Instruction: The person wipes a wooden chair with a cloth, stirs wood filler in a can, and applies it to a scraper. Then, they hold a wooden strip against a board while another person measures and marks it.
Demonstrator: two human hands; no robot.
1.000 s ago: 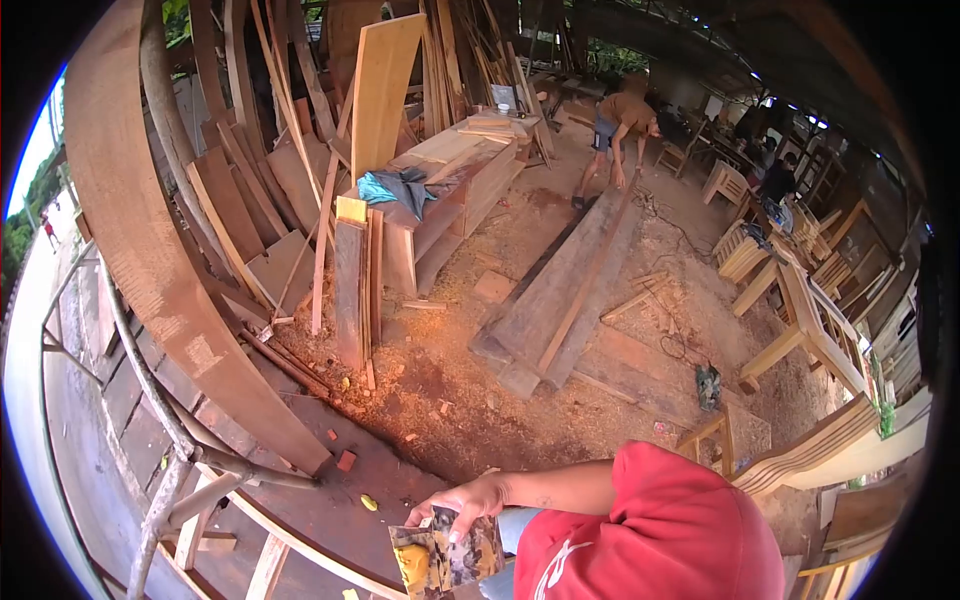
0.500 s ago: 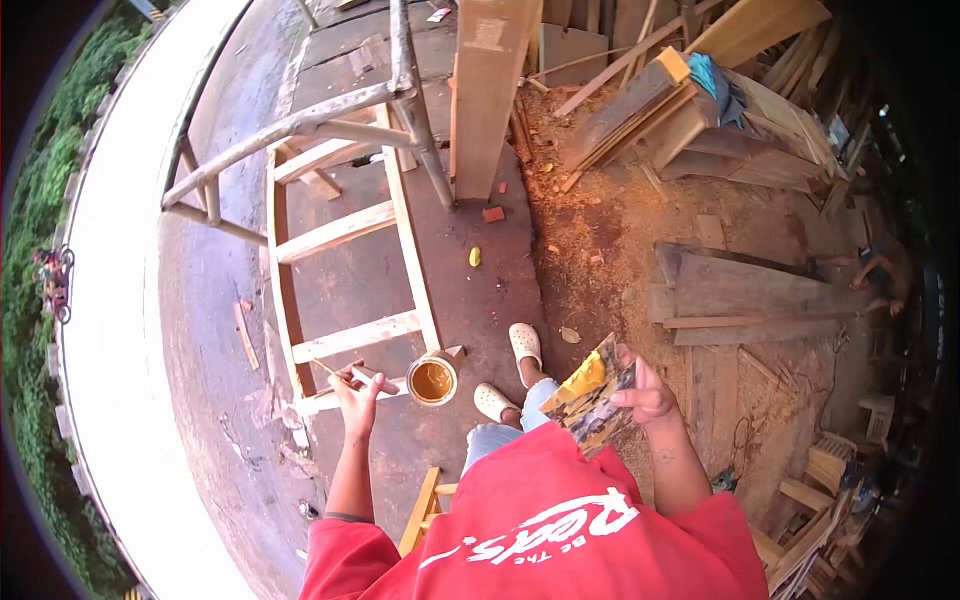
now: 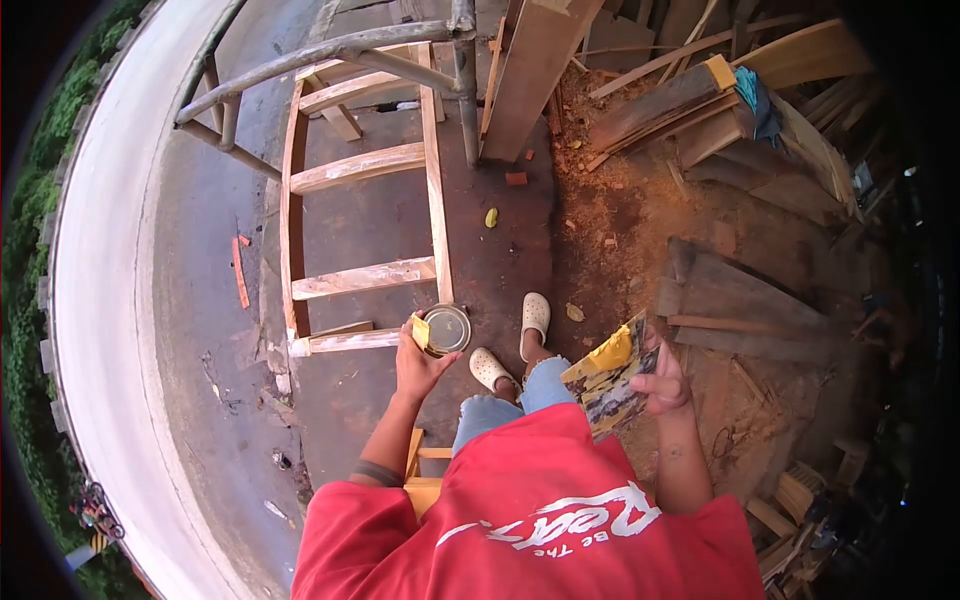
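My left hand (image 3: 422, 366) is wrapped round the near left side of a round tin (image 3: 447, 329), thumb at its near edge. A grey metal lid covers the tin's top. Against the fingers, on the tin's left side, a small yellow piece (image 3: 421, 331) shows. In my right hand (image 3: 668, 384) is a flat, stained board (image 3: 606, 398), tilted up, with a thick smear of yellow putty (image 3: 613, 348) along its upper edge. The tin overlaps the near right corner of a ladder-like wooden frame (image 3: 360, 168).
A pole railing (image 3: 330, 50) and an upright timber post (image 3: 530, 90) stand beyond the frame. Sawdust and stacked boards (image 3: 740, 300) lie to the right. A yellow wooden stool (image 3: 424, 488) is by my left side. The road (image 3: 110, 300) runs along the left.
My left hand has moved right onto the tin; the thin stick it held no longer shows. The tin's brown contents are now covered by the lid. My right hand still holds the board.
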